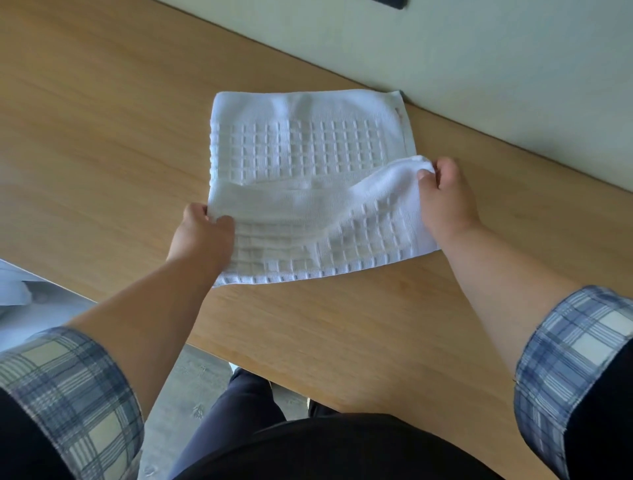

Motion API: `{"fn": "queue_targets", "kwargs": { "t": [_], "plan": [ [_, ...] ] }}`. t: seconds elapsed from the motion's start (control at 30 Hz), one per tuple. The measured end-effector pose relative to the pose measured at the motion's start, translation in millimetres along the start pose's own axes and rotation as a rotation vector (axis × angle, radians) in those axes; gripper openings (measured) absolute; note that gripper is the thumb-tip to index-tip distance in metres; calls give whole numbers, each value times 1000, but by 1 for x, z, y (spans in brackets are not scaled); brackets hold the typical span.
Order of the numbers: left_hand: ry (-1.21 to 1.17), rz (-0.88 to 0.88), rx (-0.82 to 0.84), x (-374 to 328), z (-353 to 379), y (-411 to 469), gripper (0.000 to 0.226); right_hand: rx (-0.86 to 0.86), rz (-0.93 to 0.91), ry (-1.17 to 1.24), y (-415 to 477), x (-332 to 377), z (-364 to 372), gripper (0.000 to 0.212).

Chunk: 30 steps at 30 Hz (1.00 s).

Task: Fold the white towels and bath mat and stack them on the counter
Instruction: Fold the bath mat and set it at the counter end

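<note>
Left hand (202, 228), right hand (447, 195) pinch bath mat (308, 144) corners; left fingers hidden beneath fold.

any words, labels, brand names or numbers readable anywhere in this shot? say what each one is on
No readable text anywhere in this view.
white bath mat: only a woven grid pattern; a small mark near its far right corner may be a tag, too small to read.
wooden counter, plaid sleeves, dark object at the top edge: no writing visible.
</note>
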<state>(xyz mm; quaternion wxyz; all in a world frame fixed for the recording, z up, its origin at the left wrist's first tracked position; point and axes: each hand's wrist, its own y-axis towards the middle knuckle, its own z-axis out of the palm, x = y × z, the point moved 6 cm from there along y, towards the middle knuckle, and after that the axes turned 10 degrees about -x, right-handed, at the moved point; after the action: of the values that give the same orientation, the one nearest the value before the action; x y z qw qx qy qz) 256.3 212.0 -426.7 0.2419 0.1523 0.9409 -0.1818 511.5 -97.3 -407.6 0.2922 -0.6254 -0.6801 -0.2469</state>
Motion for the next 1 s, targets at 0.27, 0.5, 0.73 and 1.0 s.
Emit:
{"fn": "queue_targets", "kwargs": {
  "t": [0.27, 0.5, 0.73, 1.0],
  "plan": [
    [-86, 29, 20, 5, 0, -1, 38, 181, 36, -63, 12, 5, 23, 8],
    [-245, 179, 60, 4, -27, -24, 23, 112, 147, 287, -25, -14, -17, 20],
    [-120, 334, 111, 21, -45, -64, 16, 199, 177, 221, -80, -41, -59, 14],
    [111, 461, 190, 64, -39, -110, 14, 251, 170, 188, -130, -73, -67, 19]
  ]
}}
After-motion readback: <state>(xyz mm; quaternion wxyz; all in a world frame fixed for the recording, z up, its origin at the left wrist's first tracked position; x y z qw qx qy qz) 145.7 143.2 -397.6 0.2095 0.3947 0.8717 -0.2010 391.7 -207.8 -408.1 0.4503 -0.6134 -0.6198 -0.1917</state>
